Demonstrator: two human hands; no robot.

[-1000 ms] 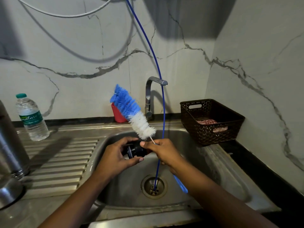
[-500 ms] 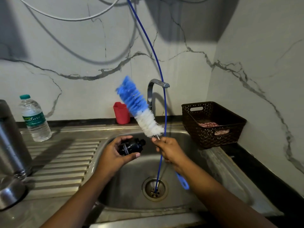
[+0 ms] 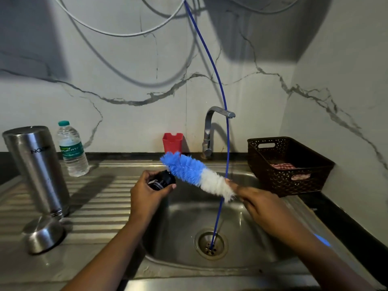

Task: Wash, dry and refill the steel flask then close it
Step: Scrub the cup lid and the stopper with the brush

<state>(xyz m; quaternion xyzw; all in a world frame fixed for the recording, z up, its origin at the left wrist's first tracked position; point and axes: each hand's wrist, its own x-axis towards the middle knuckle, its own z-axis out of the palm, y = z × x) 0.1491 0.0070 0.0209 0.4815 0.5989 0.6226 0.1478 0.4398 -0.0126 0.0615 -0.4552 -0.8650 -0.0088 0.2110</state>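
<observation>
The steel flask (image 3: pixel 35 164) stands upside down on the ribbed drainboard at the left, with its steel cup lid (image 3: pixel 45 235) lying in front of it. Over the sink basin (image 3: pixel 189 219), my left hand (image 3: pixel 147 192) grips the flask's black stopper (image 3: pixel 162 180). My right hand (image 3: pixel 264 208) holds a bottle brush (image 3: pixel 197 173) by its wire stem. The brush lies nearly level, and its blue tip touches the stopper. Its blue handle end (image 3: pixel 322 240) shows under my right forearm.
A plastic water bottle (image 3: pixel 72 149) stands behind the flask. A red cup (image 3: pixel 172 142) and the tap (image 3: pixel 212 131) are at the back wall. A thin blue hose (image 3: pixel 225 143) hangs into the drain (image 3: pixel 211 245). A brown basket (image 3: pixel 289 166) sits at the right.
The brush has swung down from upright to nearly level, and its blue tip now meets the stopper. My left hand has moved left with the stopper. The view has shifted, bringing the flask into sight.
</observation>
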